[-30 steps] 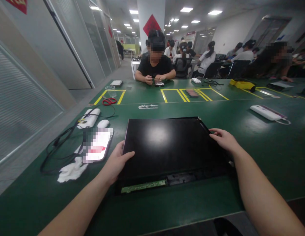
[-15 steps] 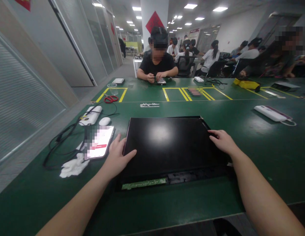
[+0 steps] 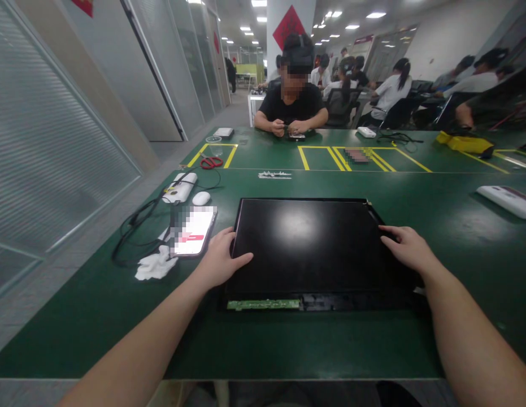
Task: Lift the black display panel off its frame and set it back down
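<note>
A dark, glossy LCD panel [image 3: 305, 249] lies flat inside a black frame [image 3: 347, 303] on the green table. Along its near edge runs a narrow green circuit board [image 3: 263, 304]. My left hand [image 3: 224, 259] grips the left side, fingers along the outer edge and thumb over the panel's face. At the right side, my right hand [image 3: 404, 246] has its fingertips on the edge, thumb and forefinger close together. The undersides of both hands are hidden.
Left of the panel are a phone [image 3: 195, 232], crumpled tissue [image 3: 156, 264], a white mouse-shaped object [image 3: 201, 198], black cables [image 3: 138, 220] and red-handled scissors [image 3: 212, 162]. A white device [image 3: 506, 202] lies right. Across the table sits a person [image 3: 291, 104] in black.
The view has turned a little left. The panel now sits squarer in its frame, with the black rim showing along the top and left. Both hands stay at its sides.
</note>
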A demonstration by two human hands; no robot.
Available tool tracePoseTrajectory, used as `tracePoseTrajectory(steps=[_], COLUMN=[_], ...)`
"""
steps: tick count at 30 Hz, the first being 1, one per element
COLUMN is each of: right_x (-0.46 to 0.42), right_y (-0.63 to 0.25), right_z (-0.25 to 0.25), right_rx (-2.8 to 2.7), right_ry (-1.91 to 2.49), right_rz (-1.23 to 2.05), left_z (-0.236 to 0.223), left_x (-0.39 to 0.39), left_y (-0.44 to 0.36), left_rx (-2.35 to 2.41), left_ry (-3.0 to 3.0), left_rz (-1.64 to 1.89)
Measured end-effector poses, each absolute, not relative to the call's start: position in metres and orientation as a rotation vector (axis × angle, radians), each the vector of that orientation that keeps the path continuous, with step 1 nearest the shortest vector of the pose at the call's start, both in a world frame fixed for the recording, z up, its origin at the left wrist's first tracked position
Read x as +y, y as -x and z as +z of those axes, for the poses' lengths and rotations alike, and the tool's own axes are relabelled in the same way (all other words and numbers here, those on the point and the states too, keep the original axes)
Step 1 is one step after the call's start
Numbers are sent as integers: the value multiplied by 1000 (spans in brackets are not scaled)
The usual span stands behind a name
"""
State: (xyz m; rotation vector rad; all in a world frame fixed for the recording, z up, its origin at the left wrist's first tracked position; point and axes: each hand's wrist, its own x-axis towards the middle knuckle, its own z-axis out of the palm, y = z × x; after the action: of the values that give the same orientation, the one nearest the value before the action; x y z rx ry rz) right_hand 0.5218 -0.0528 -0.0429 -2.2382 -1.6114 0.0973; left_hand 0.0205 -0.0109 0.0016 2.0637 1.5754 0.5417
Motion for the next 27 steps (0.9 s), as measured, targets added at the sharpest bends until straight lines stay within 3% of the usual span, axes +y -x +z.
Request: tracePoseTrajectory(steps=[20,27], right_x=[-54,-53], right_y=[-518,-515], right_z=[-40,-39], right_rx=[-1564,-1548], right_ry=[2249,2231], right_rz=[91,107], left_z=[5,54], left_x=[-14,-64], left_y=[-27,-38], left_rx=[1574,1251], left_ry=[-2172,-1770], left_rz=[489,965])
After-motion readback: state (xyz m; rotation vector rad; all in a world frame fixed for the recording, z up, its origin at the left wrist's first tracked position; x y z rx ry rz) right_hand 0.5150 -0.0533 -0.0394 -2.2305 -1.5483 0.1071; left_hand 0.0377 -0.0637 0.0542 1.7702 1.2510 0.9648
